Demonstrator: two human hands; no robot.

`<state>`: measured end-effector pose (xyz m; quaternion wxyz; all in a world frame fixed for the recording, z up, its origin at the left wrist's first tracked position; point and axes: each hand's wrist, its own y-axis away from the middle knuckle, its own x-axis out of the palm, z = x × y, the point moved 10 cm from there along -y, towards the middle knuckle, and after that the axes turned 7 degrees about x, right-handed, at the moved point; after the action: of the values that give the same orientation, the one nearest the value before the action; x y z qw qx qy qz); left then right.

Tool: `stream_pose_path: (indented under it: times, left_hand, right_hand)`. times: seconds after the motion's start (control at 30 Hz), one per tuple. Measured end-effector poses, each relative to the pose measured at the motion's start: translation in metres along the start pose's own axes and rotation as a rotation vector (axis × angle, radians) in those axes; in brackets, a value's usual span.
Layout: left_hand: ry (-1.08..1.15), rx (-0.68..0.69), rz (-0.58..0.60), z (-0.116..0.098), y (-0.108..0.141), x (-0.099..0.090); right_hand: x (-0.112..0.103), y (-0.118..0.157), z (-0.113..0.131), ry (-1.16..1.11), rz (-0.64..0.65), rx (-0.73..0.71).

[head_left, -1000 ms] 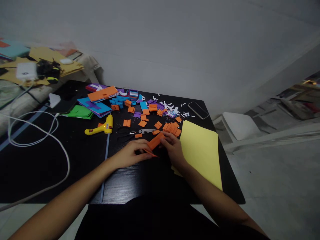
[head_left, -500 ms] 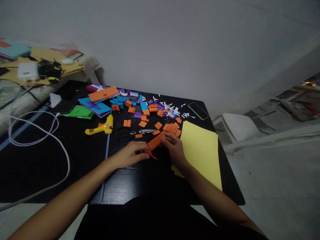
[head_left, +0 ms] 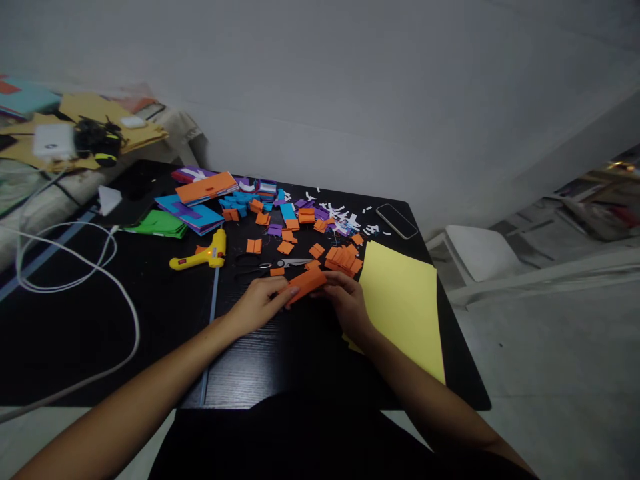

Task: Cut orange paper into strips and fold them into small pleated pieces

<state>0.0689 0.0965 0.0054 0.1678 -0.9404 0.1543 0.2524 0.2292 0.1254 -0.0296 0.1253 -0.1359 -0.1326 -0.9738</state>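
An orange folded paper piece (head_left: 307,285) is held between my two hands above the black table (head_left: 300,367). My left hand (head_left: 261,303) pinches its left end, thumb on top. At its right end, my right hand (head_left: 346,297) has curled fingers around the edge, partly hidden behind the paper. Small folded orange pieces (head_left: 344,259) lie just beyond my right hand. Scissors (head_left: 293,263) and black-handled pliers (head_left: 250,265) rest beyond the held paper. Yellow sheets (head_left: 400,300) lie beside my right forearm.
A yellow glue gun (head_left: 203,255) lies to the left, near green paper (head_left: 161,224) and a blue folded piece (head_left: 190,213). White scraps (head_left: 345,219) are scattered at the back. A phone (head_left: 397,221) is back right. A white cable (head_left: 125,293) loops across the left side.
The orange paper has turned flatter and shifted slightly left and down at its right end. Its curled lower flap no longer shows. My left thumb has moved up onto it.
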Motion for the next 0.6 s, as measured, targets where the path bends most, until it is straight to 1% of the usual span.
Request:
stream_pose_path:
  times: [0.07,0.17,0.23,0.43,0.5,0.6]
  left_hand:
    - [0.035,-0.036,-0.018,0.003,0.0013,0.0]
    - [0.146,-0.088,-0.04,0.0081,0.004,0.0025]
    - [0.184,-0.089,-0.05,0.0087,0.0053,0.0037]
    - [0.092,-0.057,-0.073,0.006,0.0065,0.0003]
    - [0.079,-0.051,-0.056,0.0043,0.0063,0.0013]
    - [0.091,-0.049,0.004,0.0019,0.0066,0.0076]
  right_hand:
    - [-0.0004,0.0007,0.0016,0.028,-0.008,-0.01]
    - [-0.0005,0.0018,0.0038,0.085,-0.032,-0.021]
    - [0.0,0.0026,0.0055,0.106,-0.049,-0.027]
    - [0.0003,0.0037,0.0079,0.121,-0.088,-0.019]
    - [0.0003,0.0035,0.0077,0.129,-0.091,-0.019]
    - [0.0008,0.0032,0.0076,0.159,-0.086,-0.033]
